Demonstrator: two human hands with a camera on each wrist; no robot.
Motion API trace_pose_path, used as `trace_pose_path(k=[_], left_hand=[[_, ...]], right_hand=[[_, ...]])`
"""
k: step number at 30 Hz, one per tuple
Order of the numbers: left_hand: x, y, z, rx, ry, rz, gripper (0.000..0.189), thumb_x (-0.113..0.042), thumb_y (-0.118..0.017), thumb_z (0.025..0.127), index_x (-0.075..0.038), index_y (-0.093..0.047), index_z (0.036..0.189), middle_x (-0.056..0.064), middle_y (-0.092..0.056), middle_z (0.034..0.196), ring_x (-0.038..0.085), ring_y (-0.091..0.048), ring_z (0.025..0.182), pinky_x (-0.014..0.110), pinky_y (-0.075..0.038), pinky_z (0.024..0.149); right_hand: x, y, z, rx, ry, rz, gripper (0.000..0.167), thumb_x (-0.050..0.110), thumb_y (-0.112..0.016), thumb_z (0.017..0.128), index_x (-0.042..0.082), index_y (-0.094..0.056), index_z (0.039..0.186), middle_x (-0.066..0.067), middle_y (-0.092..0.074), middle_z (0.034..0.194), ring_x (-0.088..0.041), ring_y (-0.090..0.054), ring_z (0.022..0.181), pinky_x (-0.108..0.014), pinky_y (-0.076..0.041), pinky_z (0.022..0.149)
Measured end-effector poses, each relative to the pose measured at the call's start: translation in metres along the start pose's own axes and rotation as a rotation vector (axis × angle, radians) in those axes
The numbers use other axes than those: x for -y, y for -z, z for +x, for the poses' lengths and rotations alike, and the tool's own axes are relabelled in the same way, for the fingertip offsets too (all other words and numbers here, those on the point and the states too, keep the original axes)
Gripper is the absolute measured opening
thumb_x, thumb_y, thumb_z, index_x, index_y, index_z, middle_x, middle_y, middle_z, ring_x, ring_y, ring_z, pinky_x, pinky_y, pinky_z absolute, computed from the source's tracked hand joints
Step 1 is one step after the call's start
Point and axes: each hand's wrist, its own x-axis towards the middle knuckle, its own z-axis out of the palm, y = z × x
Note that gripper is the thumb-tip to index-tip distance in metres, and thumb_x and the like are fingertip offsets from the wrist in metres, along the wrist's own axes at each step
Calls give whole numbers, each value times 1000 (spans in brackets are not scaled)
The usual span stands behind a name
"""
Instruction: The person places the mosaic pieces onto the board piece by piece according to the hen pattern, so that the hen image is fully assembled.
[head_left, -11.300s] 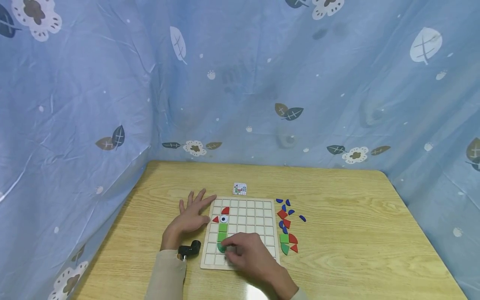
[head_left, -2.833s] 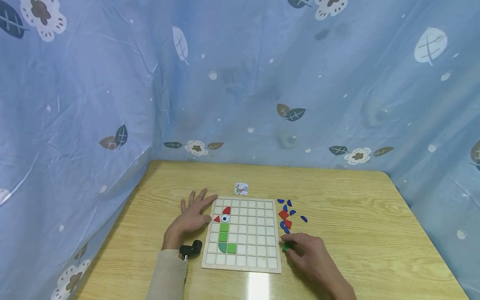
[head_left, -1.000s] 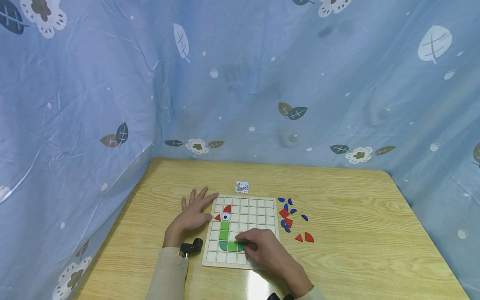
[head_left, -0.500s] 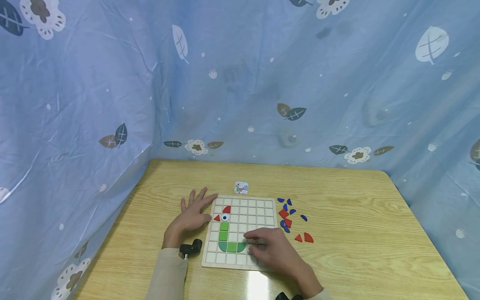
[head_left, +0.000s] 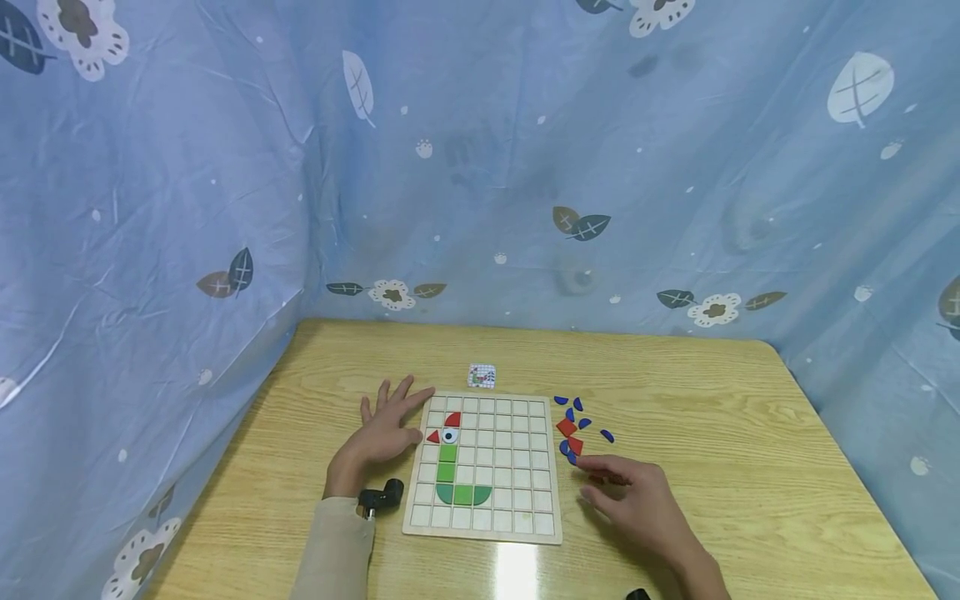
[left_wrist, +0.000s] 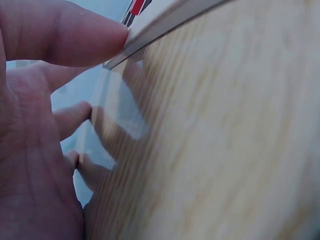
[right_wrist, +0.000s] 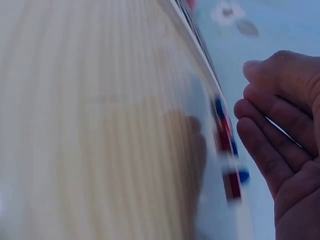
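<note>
My left hand (head_left: 384,435) lies at the left side of the wooden grid board (head_left: 517,523), fingers spread. Its index fingertip and thumb touch the board's edge, and the left wrist view shows the thumb (left_wrist: 95,37) right at that rim. On the board are a red quarter circle (head_left: 453,419), a red triangle (head_left: 433,437), a white eye disc (head_left: 450,436), green squares (head_left: 447,453) and two dark green quarter circles (head_left: 482,495). My right hand (head_left: 633,500) hovers right of the board, thumb apart from the fingers, nothing visible between them. Beneath it, the loose red triangle and quarter circle are hidden.
Beside the board's right edge lie several blue half-round pieces (head_left: 585,423) and red pieces (head_left: 566,427). A small pattern card (head_left: 482,376) rests behind the board. Blue patterned cloth (head_left: 480,167) hangs around the wooden table (head_left: 675,383).
My right hand let go of the second dark green quarter circle on the board and moved right to the loose pieces. Earlier, a green square went down between the quarter circles. The left hand stays put.
</note>
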Motion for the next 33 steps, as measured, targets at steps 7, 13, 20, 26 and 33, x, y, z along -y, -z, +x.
trace_pose_path(k=[7, 13, 20, 26, 33], left_hand=[[1, 1, 0, -2, 1, 3, 81, -11, -64, 91, -21, -44, 170, 17, -8, 185, 49, 18, 168, 76, 24, 123], [1, 1, 0, 5, -3, -3, 81, -11, -64, 92, -20, -44, 170, 18, -7, 185, 50, 18, 168, 76, 25, 123], [1, 0, 0, 6, -8, -2, 81, -11, -63, 92, -21, -44, 170, 18, -7, 185, 50, 18, 168, 77, 24, 123], [0, 0, 0, -2, -5, -3, 80, -10, -63, 92, -20, -45, 169, 18, -8, 185, 50, 18, 168, 77, 23, 123], [0, 0, 0, -4, 1, 1, 81, -11, -64, 92, -20, -45, 169, 18, -8, 185, 50, 17, 168, 76, 23, 124]], right_hand=[[-18, 30, -13, -117, 1, -98, 37, 0, -93, 82, 15, -85, 114, 7, -85, 106, -6, -80, 96, -4, -52, 89], [-22, 35, -18, -93, -40, -82, 33, 1, -93, 83, 22, -86, 107, 11, -85, 104, 0, -77, 99, -5, -53, 87], [-24, 36, -18, -63, -61, -44, 32, -1, -90, 85, 27, -85, 102, 12, -85, 103, 2, -77, 97, -10, -59, 83], [-30, 42, -18, -103, -54, -104, 31, 0, -91, 85, 25, -86, 103, 11, -85, 100, 3, -76, 95, -6, -56, 82], [-32, 49, -19, -107, -65, -123, 28, 1, -91, 84, 25, -84, 97, 14, -82, 92, 0, -76, 87, -8, -57, 77]])
